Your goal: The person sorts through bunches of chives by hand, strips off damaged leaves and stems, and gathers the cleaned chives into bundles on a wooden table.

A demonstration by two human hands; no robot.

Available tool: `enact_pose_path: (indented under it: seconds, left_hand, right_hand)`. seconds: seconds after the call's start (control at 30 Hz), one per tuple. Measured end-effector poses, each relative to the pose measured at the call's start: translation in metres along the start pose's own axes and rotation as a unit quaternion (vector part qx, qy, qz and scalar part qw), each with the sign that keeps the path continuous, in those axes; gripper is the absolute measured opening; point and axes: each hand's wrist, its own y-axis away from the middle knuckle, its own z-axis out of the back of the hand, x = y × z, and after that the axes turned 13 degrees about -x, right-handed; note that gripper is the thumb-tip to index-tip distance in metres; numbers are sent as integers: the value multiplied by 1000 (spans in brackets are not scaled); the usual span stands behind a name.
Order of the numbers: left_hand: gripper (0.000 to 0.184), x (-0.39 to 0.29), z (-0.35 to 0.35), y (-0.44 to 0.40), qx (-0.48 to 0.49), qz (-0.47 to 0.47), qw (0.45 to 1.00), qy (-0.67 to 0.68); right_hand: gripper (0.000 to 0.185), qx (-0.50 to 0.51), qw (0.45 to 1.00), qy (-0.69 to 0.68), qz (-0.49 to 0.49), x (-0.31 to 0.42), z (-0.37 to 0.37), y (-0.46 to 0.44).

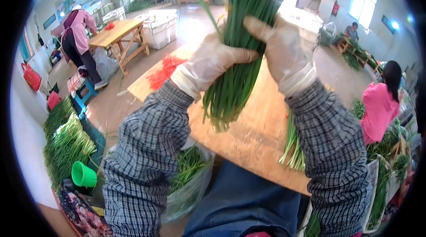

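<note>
A thick bunch of green chives is held up above the wooden table, pale cut ends downward and leaves running out of view at the top. My left hand, in a whitish translucent glove, wraps its left side with the thumb across the front. On the other side my right hand, gloved likewise, grips the bunch with its thumb on the leaves. A single long leaf sticks out to the upper left. Red strips lie in a pile near my left wrist. More chives lie by my right forearm.
Below my left arm sits a clear plastic bag of greens. A green cup stands by heaped chives at left. One person bends near another table; another in pink is at right.
</note>
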Motion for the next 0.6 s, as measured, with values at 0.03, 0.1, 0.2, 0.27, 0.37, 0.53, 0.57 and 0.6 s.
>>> enact_pose_path:
  seconds: [0.03, 0.1, 0.2, 0.27, 0.37, 0.53, 0.57, 0.6]
  left_hand:
    - [40, 0, -3, -8, 0, -6, 1000, 9]
    - [49, 7, -5, -22, 7, -11, 1000, 4]
    - [39, 10, -13, -28, -20, 12, 999, 27]
    - [38, 6, -13, -31, -27, 21, 999, 15]
    - [35, -1, -12, -37, -21, -18, 999, -27]
    - [32, -4, -15, -40, -17, -52, 994, -92]
    - [32, 5, -13, -47, -14, -78, 988, -129]
    - [31, 13, -10, -50, -11, -100, 981, -167]
  right_hand:
    - [28, 5, 999, 39, 22, -13, 5, -5]
    - [33, 17, 999, 40, 15, -32, 11, -13]
    - [43, 28, 998, -15, -62, -29, 14, -19]
    - [45, 33, 997, -27, -66, -29, 17, -27]
    - [53, 75, 995, 13, -61, -17, 21, -38]
    - [63, 93, 993, 72, -5, -6, 9, -49]
    - [63, 92, 990, 105, 2, 1, 2, -49]
    - [32, 86, 990, 108, 26, 9, -7, -45]
